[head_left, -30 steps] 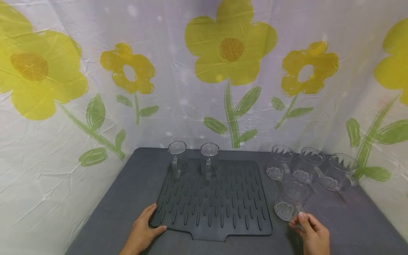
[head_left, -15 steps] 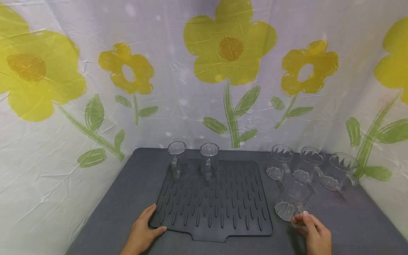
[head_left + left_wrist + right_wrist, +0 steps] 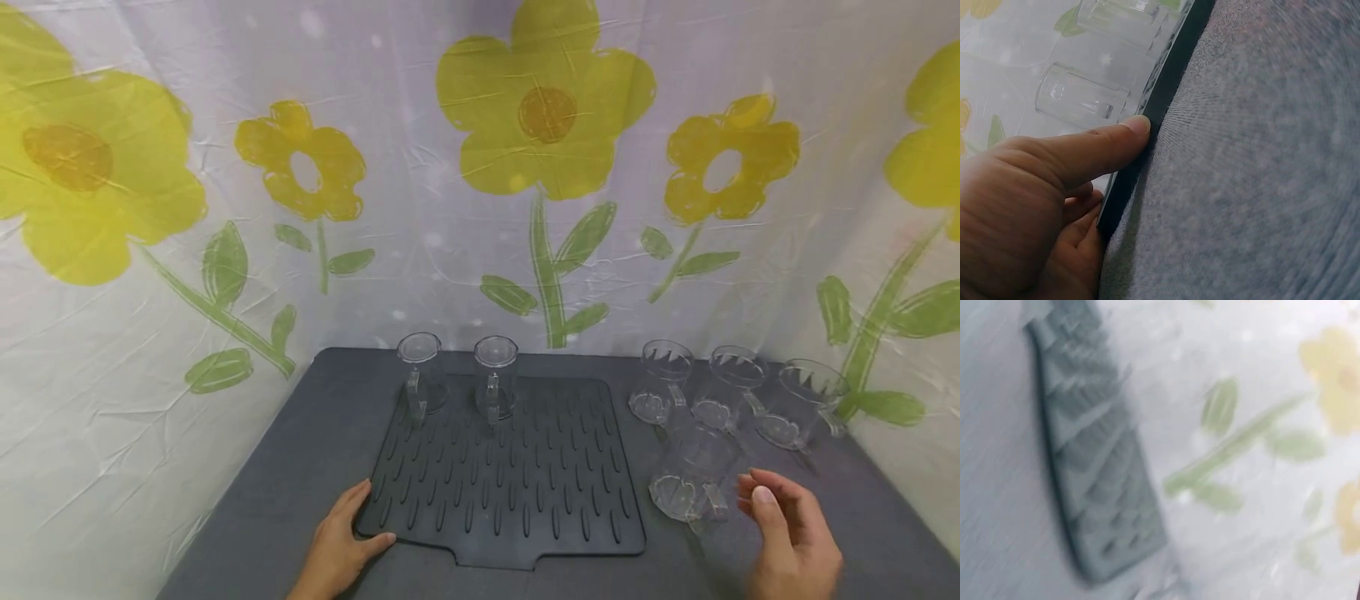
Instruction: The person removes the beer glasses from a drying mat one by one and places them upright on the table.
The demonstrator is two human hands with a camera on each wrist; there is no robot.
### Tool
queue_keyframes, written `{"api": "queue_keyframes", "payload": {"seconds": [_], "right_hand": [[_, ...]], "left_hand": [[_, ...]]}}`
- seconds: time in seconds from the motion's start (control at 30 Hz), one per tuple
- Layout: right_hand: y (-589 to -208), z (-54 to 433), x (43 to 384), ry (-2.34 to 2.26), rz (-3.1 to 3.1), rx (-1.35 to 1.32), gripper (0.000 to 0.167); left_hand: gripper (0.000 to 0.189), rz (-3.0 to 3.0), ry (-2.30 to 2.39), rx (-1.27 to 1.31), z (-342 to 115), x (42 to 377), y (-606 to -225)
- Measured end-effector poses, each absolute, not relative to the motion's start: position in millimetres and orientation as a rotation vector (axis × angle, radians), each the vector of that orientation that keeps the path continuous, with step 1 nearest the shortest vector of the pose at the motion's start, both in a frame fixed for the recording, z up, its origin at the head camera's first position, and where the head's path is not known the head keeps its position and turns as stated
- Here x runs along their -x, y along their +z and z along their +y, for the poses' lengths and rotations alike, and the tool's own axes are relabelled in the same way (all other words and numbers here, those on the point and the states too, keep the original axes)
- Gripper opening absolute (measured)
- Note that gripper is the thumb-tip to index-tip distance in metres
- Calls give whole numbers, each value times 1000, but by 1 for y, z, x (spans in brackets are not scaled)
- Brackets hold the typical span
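Observation:
My left hand [image 3: 339, 533] holds the near left corner of a dark ridged drying mat [image 3: 510, 475], thumb along the front edge, fingers at the left side. In the left wrist view the thumb [image 3: 1125, 134] presses the mat's edge. My right hand [image 3: 795, 533] is in the air, fingers loosely bent, holding nothing. Just left of it a clear glass mug [image 3: 684, 492] stands upright on the table, its handle toward me. Two more clear mugs, one on the left [image 3: 423, 379] and one beside it [image 3: 497, 383], stand upside down at the mat's back left.
Three upright clear mugs, the left [image 3: 658, 387], the middle [image 3: 727, 396] and the right [image 3: 799, 408], stand behind the near one at the table's back right. A flowered curtain [image 3: 420, 250] rises behind the grey table [image 3: 262, 483]. The right wrist view is blurred.
My right hand has let go of the near mug's handle and moved to the right, away from it. The mug stays put. My left hand keeps its place at the mat's corner.

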State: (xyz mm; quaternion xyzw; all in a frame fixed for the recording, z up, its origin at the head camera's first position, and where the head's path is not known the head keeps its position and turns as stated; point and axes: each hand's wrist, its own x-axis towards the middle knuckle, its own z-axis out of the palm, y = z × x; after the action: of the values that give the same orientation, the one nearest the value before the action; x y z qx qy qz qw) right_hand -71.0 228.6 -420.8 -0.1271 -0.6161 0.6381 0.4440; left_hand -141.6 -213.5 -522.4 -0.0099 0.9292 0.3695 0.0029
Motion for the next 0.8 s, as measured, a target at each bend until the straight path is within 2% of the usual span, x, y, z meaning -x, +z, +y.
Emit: {"api": "queue_keyframes", "payload": {"seconds": [0.17,0.27,0.5,0.8], "right_hand": [[-399,212,77,1904,-1393,-96,21],[-391,203,85,1965,-1460,-241,24],[-385,180,118,2010,-1544,-390,25],[-403,149,160,2039,-1795,-446,31]], "left_hand": [[95,2929,1147,18,-214,144,-521],[95,2933,1139,10,-213,146,-520],[93,2938,1139,20,-212,143,-520],[94,2924,1143,25,-214,141,-522]]}}
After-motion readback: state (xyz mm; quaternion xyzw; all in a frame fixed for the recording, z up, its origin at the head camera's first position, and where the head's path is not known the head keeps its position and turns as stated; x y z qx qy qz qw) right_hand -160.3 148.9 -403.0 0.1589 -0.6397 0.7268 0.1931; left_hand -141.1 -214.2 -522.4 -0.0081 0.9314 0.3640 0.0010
